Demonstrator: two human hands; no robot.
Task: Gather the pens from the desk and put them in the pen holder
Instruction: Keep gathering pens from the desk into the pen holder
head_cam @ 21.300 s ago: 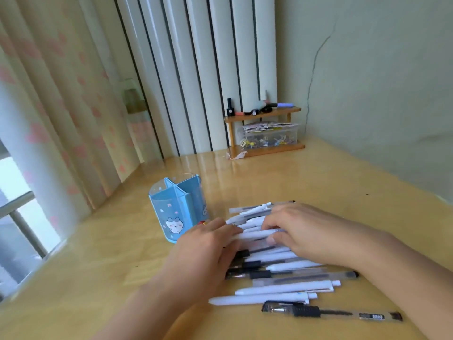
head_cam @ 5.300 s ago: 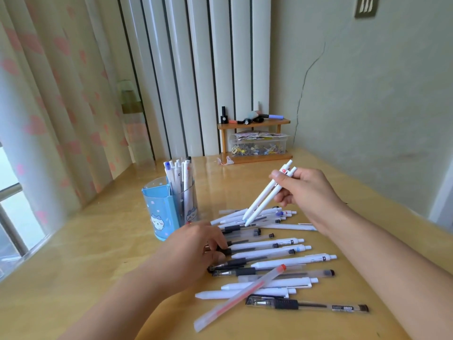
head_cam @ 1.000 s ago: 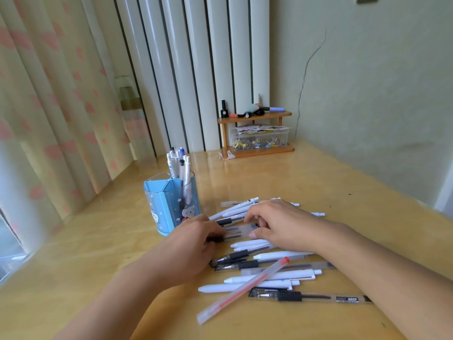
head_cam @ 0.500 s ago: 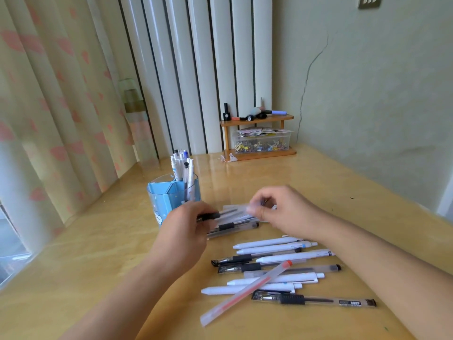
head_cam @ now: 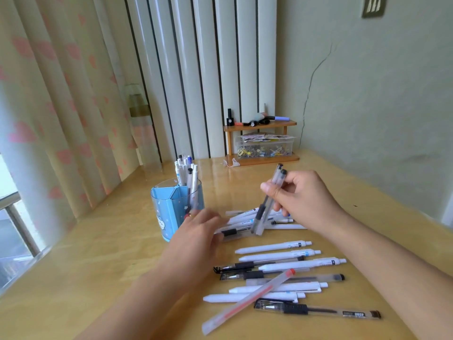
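Half a second ago both hands were low over the far cluster of pens; now the right hand [head_cam: 304, 200] has risen off the desk [head_cam: 98, 261] with two clear-barrelled pens [head_cam: 268, 200] pinched between thumb and fingers. They are translucent, with dark caps at the top and dark grips lower down, and they hang nearly upright, tips pointing toward 7 o'clock, just above the desk. The left hand [head_cam: 198, 239] has slid toward 6 o'clock; it lies low with fingers bent over a clear pen with a black grip [head_cam: 230, 233]. It is blurred, so whether it grips that pen cannot be told.

At 10 o'clock from the left hand, just beside it, stands the blue pen holder [head_cam: 169, 212], divided into compartments, with a bunch of white pens [head_cam: 186, 173] upright in its far-right section. Between the two hands, a few white pens [head_cam: 245, 217] lie fanned on the desk. At 6 o'clock from the right hand, a row of white and dark pens [head_cam: 289, 261] lies roughly parallel, tips toward 9 o'clock. A frosted pen with a red cap [head_cam: 247, 301] lies diagonally over the nearer ones, and a clear pen with black printing [head_cam: 316, 310] lies nearest the camera.
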